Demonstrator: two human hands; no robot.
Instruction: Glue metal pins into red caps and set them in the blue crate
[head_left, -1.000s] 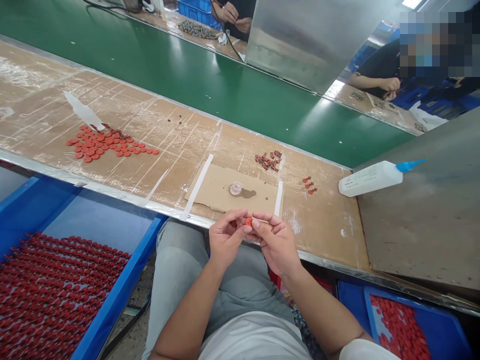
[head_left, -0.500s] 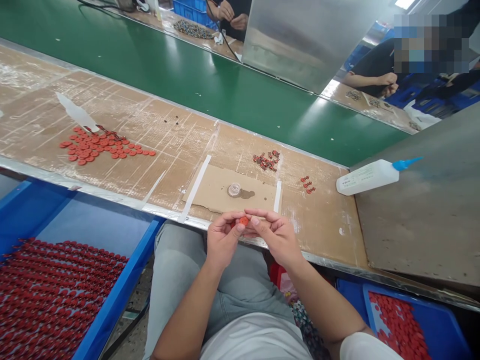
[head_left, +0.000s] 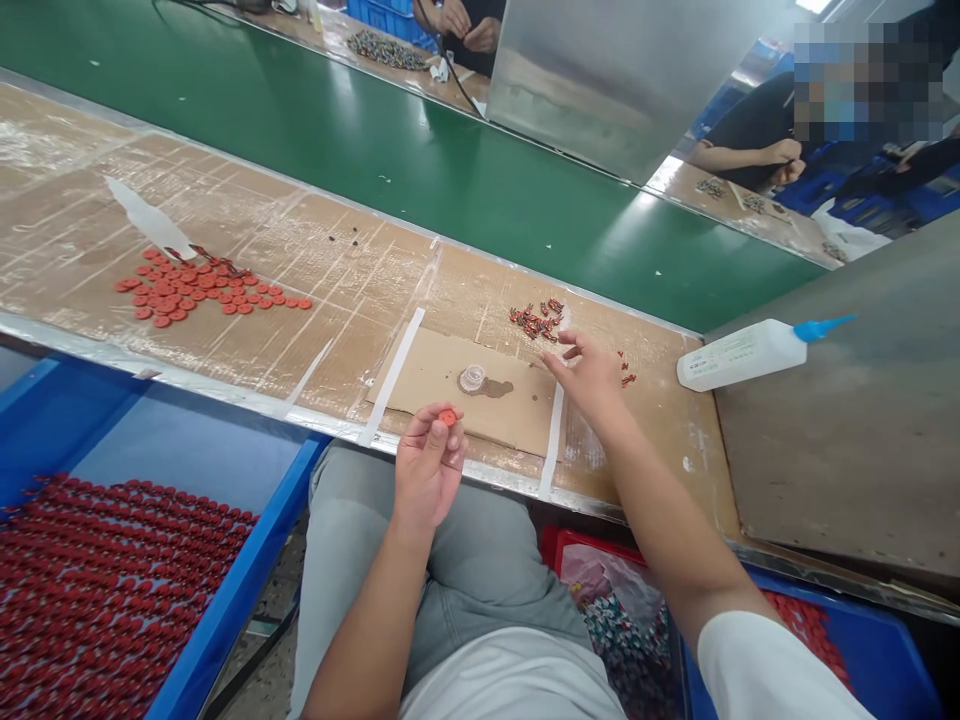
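Near the table's front edge, my left hand (head_left: pixel 429 465) pinches a round red disc (head_left: pixel 448 417) between thumb and fingers. My right hand (head_left: pixel 589 378) reaches over the right side of the cardboard piece (head_left: pixel 427 370), fingers apart and nothing visible in them. Just beyond its fingertips lies a small pile of red and dark parts (head_left: pixel 535 320). A small clear cup (head_left: pixel 472 378) stands on the cardboard beside a dark wet stain. Several more red discs (head_left: pixel 176 290) lie in a loose heap at the left of the table.
A white bottle with a blue nozzle (head_left: pixel 742 357) leans at the right by a metal panel (head_left: pixel 847 400). Blue trays (head_left: pixel 281 520) of red pieces sit below the table on both sides. Behind runs a green belt (head_left: pixel 300 140), with other people's hands beyond it.
My right hand has left my left hand and moved forward and right to the small parts, its fingers now spread. My left hand has shifted slightly left, still with the red disc.
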